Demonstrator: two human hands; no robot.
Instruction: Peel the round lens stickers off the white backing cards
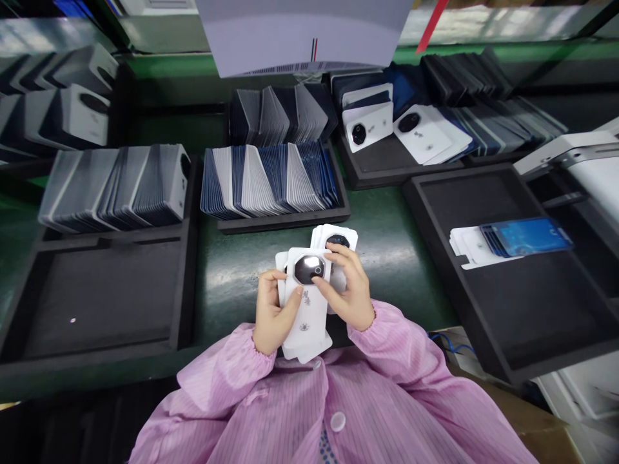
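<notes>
In front of my chest my left hand is closed round a small, slightly fanned stack of white phone-shaped cards. The top one carries a dark camera patch near its upper end and small printed marks below. My right hand pinches the upper right side of the stack, its thumb at the dark patch and its fingers along the edge. More white phone-shaped cards stick out behind, under the right fingers. Whether the right hand grips these too is hard to see.
Straight ahead stands a black foam tray packed with blue and white cards. On the left another tray has grey cards in its far half. A tray on the right bears several phone-shaped pieces. A white sheet hangs above.
</notes>
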